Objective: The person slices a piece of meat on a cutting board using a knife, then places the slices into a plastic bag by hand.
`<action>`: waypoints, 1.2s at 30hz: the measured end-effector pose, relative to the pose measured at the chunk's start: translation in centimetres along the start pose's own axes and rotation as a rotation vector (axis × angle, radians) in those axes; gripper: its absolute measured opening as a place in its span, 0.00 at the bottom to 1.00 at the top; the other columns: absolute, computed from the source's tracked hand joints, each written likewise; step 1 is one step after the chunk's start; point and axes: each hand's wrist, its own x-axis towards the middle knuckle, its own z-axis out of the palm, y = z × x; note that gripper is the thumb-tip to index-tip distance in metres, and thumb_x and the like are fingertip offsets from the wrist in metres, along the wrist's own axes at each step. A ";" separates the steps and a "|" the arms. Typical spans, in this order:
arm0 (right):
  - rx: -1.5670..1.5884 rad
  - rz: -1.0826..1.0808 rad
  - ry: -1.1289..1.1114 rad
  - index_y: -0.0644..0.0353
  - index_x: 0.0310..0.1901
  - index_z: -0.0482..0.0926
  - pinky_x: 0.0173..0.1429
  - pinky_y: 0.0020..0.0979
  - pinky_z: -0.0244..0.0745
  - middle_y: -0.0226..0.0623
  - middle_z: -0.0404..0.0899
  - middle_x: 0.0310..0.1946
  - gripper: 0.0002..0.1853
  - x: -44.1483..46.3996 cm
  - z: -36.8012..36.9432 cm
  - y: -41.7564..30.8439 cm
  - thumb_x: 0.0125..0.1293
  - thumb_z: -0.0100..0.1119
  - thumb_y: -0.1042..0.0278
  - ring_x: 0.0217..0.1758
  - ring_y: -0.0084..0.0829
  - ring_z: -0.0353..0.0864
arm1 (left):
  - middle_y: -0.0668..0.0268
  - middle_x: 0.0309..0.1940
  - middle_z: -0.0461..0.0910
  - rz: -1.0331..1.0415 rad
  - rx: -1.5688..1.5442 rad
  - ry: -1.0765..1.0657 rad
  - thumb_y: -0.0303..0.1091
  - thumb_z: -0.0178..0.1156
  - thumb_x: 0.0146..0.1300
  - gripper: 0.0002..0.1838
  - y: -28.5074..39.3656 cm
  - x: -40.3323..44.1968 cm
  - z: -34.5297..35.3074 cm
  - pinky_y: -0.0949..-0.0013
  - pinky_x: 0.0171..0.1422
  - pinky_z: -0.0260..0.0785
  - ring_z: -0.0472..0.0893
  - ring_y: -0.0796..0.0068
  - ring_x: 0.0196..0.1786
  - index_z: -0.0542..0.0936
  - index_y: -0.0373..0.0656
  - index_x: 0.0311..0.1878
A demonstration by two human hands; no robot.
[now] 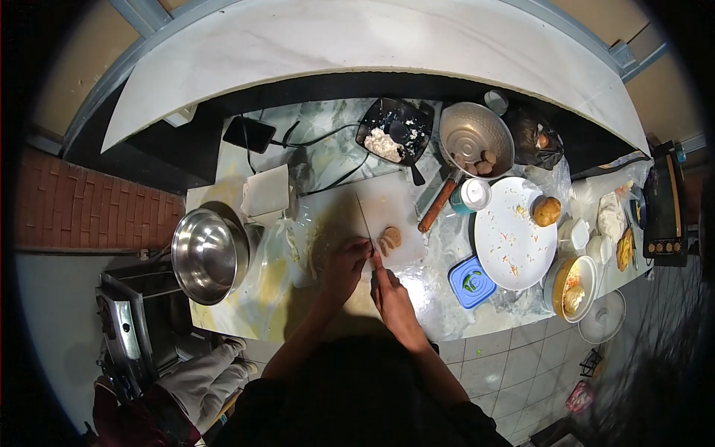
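The person's right hand (392, 296) is closed round the knife's handle, its thin blade (363, 217) over a white cutting board (331, 201). The left hand (348, 270) is nearly closed beside it, fingertips pinched; its hold is unclear. Round brown slices (390, 238) lie just right.

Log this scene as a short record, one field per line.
Right hand: the hand grips a knife
Left hand: the hand is beside the blade; any hold unclear
Board: brown slices on a white cutting board
Right side: white plate, blue lid holding green pieces
Left side: metal bowl
Far side: saucepan, black dish
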 end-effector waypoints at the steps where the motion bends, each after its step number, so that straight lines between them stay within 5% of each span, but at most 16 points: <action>1: -0.037 0.008 -0.003 0.60 0.76 0.50 0.42 0.44 0.74 0.57 0.76 0.37 0.40 0.1 0.1 -0.1 0.62 0.52 0.84 0.35 0.54 0.77 | 0.55 0.47 0.82 0.007 -0.012 0.010 0.24 0.62 0.62 0.10 -0.1 0.1 0.1 0.61 0.51 0.77 0.84 0.56 0.46 0.84 0.37 0.46; 5: -0.131 0.021 -0.090 0.64 0.76 0.47 0.45 0.47 0.75 0.56 0.73 0.41 0.43 -0.2 0.2 -0.2 0.59 0.52 0.85 0.41 0.55 0.77 | 0.55 0.47 0.82 0.042 0.040 0.014 0.24 0.62 0.61 0.11 -0.9 -0.1 0.3 0.61 0.52 0.77 0.83 0.55 0.46 0.84 0.37 0.46; 18: 0.027 -0.011 -0.007 0.58 0.77 0.51 0.43 0.46 0.73 0.53 0.74 0.35 0.41 -0.8 -1.0 1.0 0.61 0.51 0.83 0.36 0.50 0.76 | 0.55 0.46 0.82 0.064 0.086 0.011 0.25 0.63 0.61 0.09 0.3 0.2 0.0 0.61 0.51 0.77 0.83 0.55 0.45 0.84 0.36 0.45; 36: 0.114 0.038 0.061 0.57 0.76 0.54 0.44 0.46 0.74 0.61 0.76 0.37 0.39 -0.3 -0.2 0.3 0.62 0.49 0.85 0.36 0.60 0.78 | 0.51 0.43 0.81 -0.006 0.086 -0.062 0.25 0.61 0.64 0.11 0.9 0.0 -0.3 0.60 0.51 0.75 0.82 0.52 0.45 0.83 0.36 0.48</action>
